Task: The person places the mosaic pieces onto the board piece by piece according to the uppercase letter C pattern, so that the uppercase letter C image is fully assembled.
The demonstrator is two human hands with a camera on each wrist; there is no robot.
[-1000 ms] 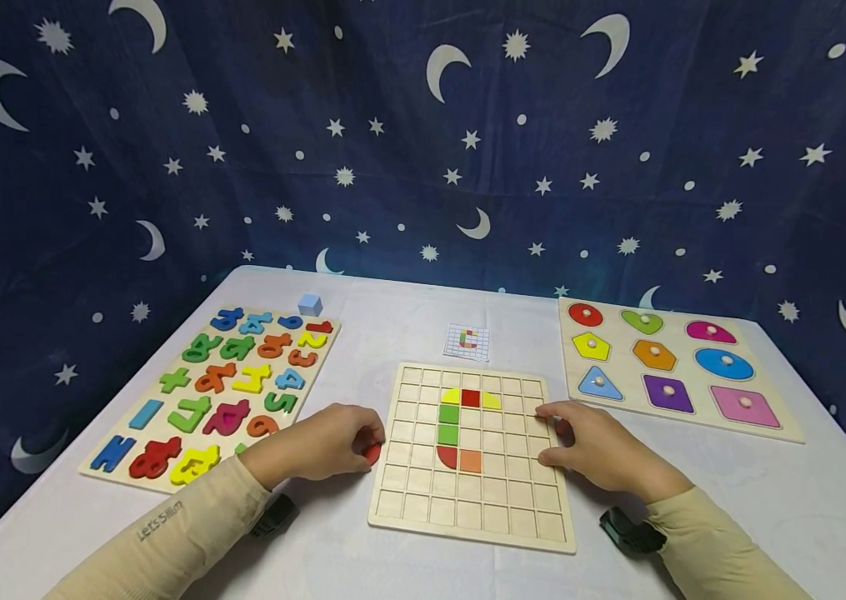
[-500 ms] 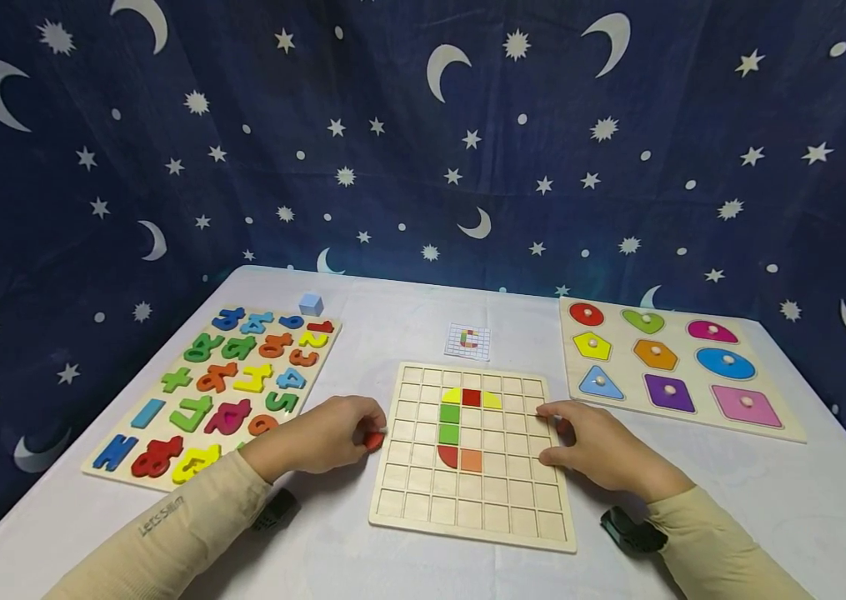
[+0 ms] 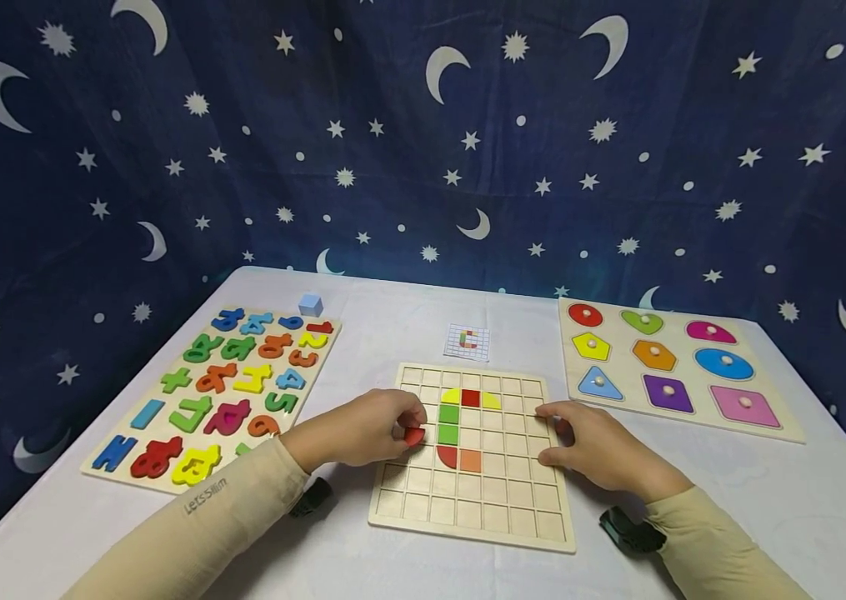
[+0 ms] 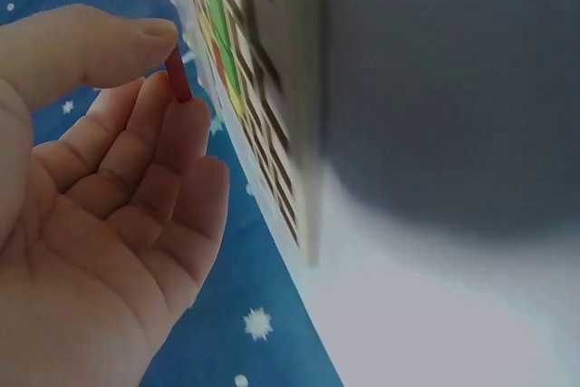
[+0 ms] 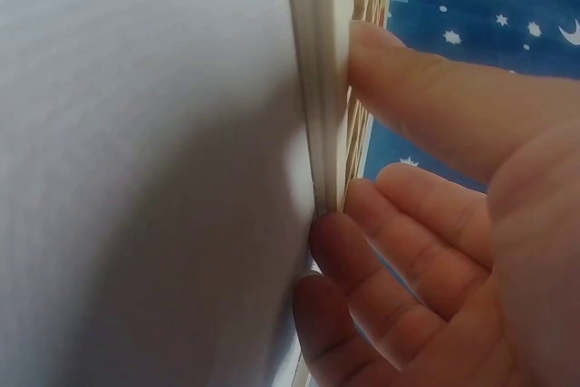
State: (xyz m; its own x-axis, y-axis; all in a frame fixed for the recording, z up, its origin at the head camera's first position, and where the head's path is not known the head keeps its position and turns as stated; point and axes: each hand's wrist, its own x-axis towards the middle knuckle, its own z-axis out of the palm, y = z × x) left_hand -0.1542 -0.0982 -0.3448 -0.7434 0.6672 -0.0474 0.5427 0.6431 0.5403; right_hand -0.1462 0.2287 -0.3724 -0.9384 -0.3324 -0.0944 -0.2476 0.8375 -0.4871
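My left hand is above the left side of a wooden grid board, pinching a small flat red tile between thumb and fingertips. In the left wrist view that red tile appears edge-on. Set in the board are a dark red square, two yellow rounded tiles, two green squares, a red rounded tile and an orange square, together forming a C-like outline. At the board's right edge rests my right hand, thumb and fingers apart. The right wrist view shows its fingertips touching the board's rim.
Behind the board lies a small pattern card with a similar coloured shape. To the left is a number puzzle, with a light blue cube near its far corner. A knobbed shape puzzle lies at the right.
My left hand has moved right with the red tile, from beside the board's left edge to over its left squares. The right hand stays at the right edge.
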